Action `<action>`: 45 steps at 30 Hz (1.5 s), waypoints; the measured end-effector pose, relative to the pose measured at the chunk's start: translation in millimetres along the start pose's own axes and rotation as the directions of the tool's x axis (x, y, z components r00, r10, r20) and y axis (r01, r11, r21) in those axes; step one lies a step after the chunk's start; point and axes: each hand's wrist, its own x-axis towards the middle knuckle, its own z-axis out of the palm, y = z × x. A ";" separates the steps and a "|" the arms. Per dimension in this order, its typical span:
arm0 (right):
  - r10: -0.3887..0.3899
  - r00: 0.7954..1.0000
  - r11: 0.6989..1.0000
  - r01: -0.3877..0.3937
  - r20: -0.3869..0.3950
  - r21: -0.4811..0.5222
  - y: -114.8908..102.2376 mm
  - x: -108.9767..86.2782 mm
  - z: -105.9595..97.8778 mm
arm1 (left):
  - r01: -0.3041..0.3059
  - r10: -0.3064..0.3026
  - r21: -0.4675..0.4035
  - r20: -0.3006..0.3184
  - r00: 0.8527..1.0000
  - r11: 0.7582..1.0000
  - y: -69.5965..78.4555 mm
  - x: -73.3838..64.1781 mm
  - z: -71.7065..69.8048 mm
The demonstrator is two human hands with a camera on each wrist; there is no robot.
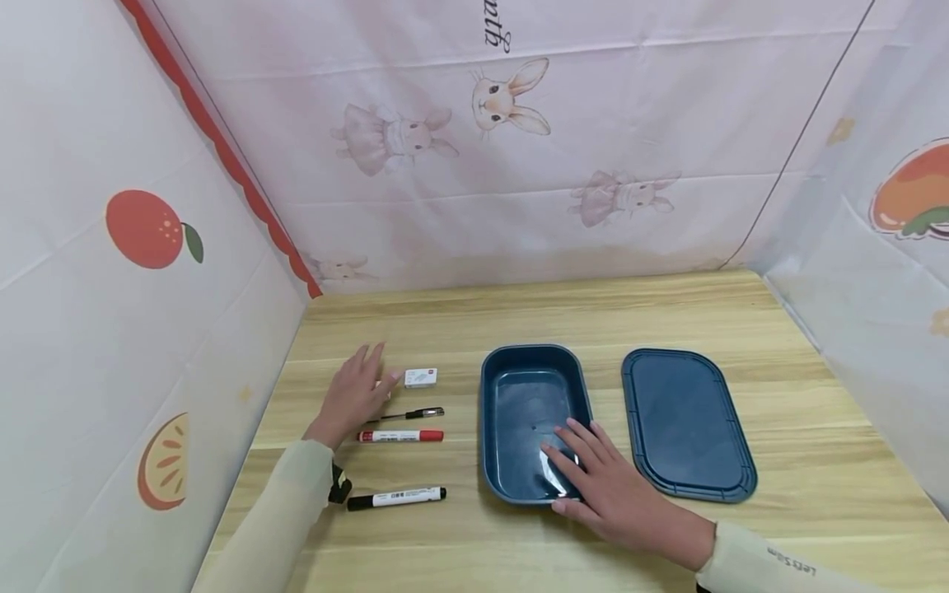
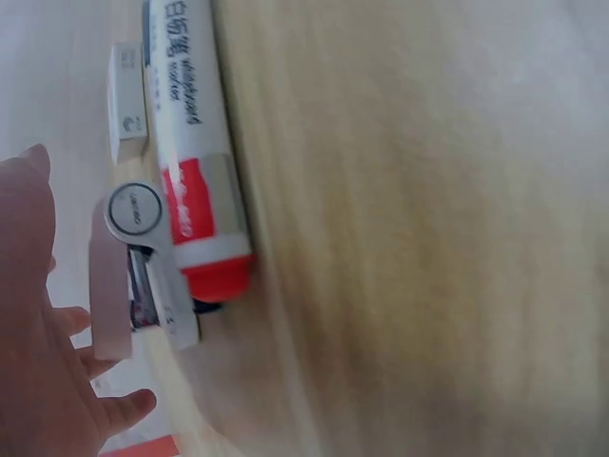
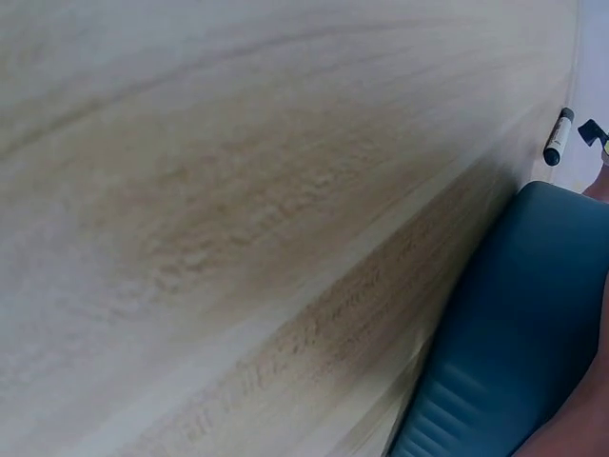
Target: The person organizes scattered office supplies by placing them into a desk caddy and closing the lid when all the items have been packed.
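Note:
My left hand (image 1: pixel 357 389) reaches over the table's left side, fingers spread. Beside it in the left wrist view is a small pink-and-white object with a round pivot (image 2: pixel 135 209), mostly hidden under the hand in the head view. A small white box (image 1: pixel 420 378) lies just past the thumb. Nearer me are a black pen (image 1: pixel 423 413), a red marker (image 1: pixel 400 436) and a black marker (image 1: pixel 397 497). My right hand (image 1: pixel 611 490) rests over the near right rim of a dark blue box (image 1: pixel 485 420), its fingers extending over the inside.
A dark blue lid (image 1: pixel 689 420) lies flat right of the box. Printed cloth walls (image 1: pixel 563 206) enclose the wooden table (image 1: pixel 460 313) at the back and sides. A black band (image 1: pixel 339 484) shows at the left wrist.

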 end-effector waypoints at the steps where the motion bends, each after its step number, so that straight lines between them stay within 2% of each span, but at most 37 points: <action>1: 0.001 1.000 1.000 -0.001 0.003 -0.001 0.1 0.1 0.1 | 0.007 -0.007 -0.005 0.002 1.000 1.000 -1.8 -0.9 0.8; 10: 0.011 1.000 1.000 -0.011 0.015 0.003 0.0 -0.5 0.8 | 0.051 -0.050 -0.001 0.042 0.998 0.999 -16.6 -7.7 3.0; 22: 0.020 1.000 1.000 -0.020 -0.003 -0.006 -0.2 -0.9 -1.6 | 0.024 -0.022 -0.050 0.043 0.999 0.998 -29.7 -19.1 3.5; 32: 0.026 1.000 1.000 -0.026 0.010 0.000 -0.5 -1.0 0.1 | 0.022 -0.022 -0.036 0.001 1.000 0.999 -41.9 -24.9 2.6; 38: 0.025 1.000 1.000 -0.025 -0.004 0.003 0.4 -2.3 1.6 | 0.041 -0.042 -0.083 -0.007 0.999 0.996 -45.2 -28.3 0.6; 45: 0.006 0.999 1.000 -0.005 -0.037 0.020 0.5 -1.5 3.1 | 0.013 -0.016 -0.107 -0.028 0.999 0.994 -52.5 -29.8 -1.6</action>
